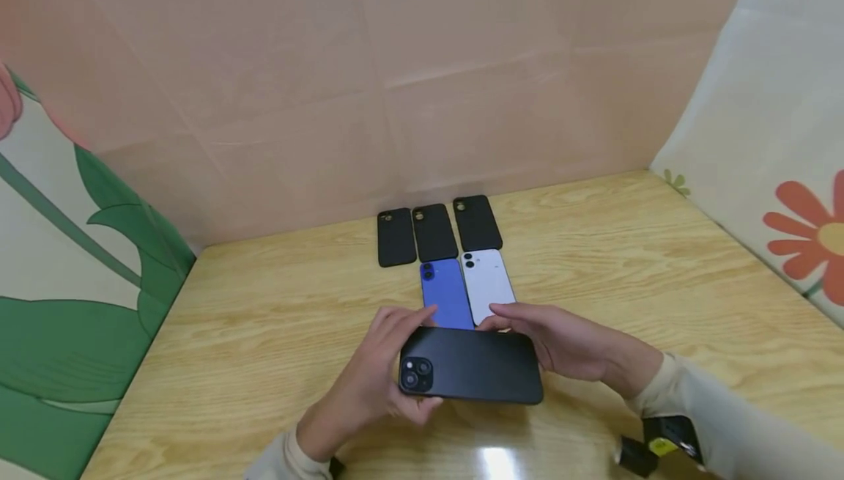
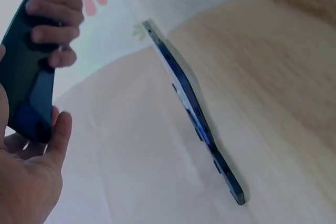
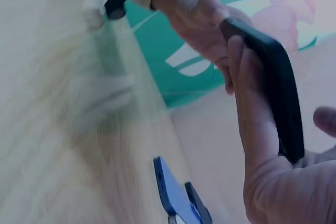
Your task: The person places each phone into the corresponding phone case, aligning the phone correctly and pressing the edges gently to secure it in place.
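Observation:
Tilted above the table, a black smartphone (image 1: 484, 366) shows its back and cameras in the head view. My left hand (image 1: 376, 363) grips its camera end, thumb at the lower edge and fingers at the upper one. Behind the other end, my right hand (image 1: 574, 337) reaches under the phone; its thumb stands off the top edge. In the right wrist view, the straight fingers (image 3: 244, 87) of that hand lie along the phone's screen side. Just beyond the hands, a blue phone (image 1: 445, 293) and a white phone (image 1: 486, 282) lie side by side, face down.
Three black phone cases, a left one (image 1: 396, 238), a middle one (image 1: 434, 232) and a right one (image 1: 478, 223), lie in a row near the back wall cloth (image 1: 297, 99). Flowered cloth (image 1: 817, 231) borders the wooden table (image 1: 264, 333) at the sides.

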The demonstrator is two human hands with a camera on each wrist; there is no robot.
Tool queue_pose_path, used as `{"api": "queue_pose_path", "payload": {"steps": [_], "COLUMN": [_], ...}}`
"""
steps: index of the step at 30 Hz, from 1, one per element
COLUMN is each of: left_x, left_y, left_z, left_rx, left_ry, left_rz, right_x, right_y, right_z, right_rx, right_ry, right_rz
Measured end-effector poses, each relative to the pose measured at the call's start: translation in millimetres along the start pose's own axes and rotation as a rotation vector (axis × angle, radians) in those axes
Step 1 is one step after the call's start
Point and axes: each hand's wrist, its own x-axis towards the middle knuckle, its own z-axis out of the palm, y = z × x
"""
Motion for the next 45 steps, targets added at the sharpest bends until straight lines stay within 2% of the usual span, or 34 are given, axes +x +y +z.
{"api": "queue_pose_path", "payload": {"steps": [2, 6, 9, 15, 19, 21, 25, 28, 31, 37, 41, 45], "left_x": [0.1, 1.3, 2.4, 2.8, 4.6, 5.1, 4.0, 3.2, 3.1, 5.5, 9.2, 11.0], "left_y": [0.9, 1.8, 2.9, 5.8, 4.8, 3.5, 1.9, 1.3, 0.6, 1.3, 2.3, 3.3], "left_z": [0.6, 3.3, 5.4, 3.4, -5.4, -11.2, -18.7, -19.0, -17.8, -14.9, -13.0, -11.1], "left_rx": [-0.006, -0.025, -0.042, -0.058, -0.059, -0.056, -0.038, -0.046, -0.069, -0.089, -0.09, -0.099], "left_ry": [0.034, 0.107, 0.131, 0.143, 0.209, 0.261, 0.323, 0.322, 0.316, 0.286, 0.262, 0.262], "left_rz": [0.011, 0.058, 0.078, 0.058, 0.044, 0.053, 0.091, 0.103, 0.096, 0.079, 0.068, 0.095], "right_x": [1.6, -9.0, -12.2, -15.7, -8.7, 0.4, 18.1, 23.2, 22.7, 14.8, 8.3, 2.6], "right_y": [1, -11, -10, -14, -27, -33, -37, -33, -30, -29, -30, -31], "right_z": [10, 25, 27, 25, 24, 25, 27, 27, 27, 30, 31, 32], "right_rx": [0.063, 0.216, 0.264, 0.35, 0.382, 0.408, 0.516, 0.615, 0.665, 0.665, 0.608, 0.563], "right_ry": [0.05, -0.033, -0.048, -0.121, -0.175, -0.228, -0.395, -0.501, -0.545, -0.505, -0.402, -0.302], "right_rz": [0.009, -0.007, -0.008, -0.071, -0.139, -0.137, -0.102, -0.074, -0.062, -0.064, -0.088, -0.12]}}
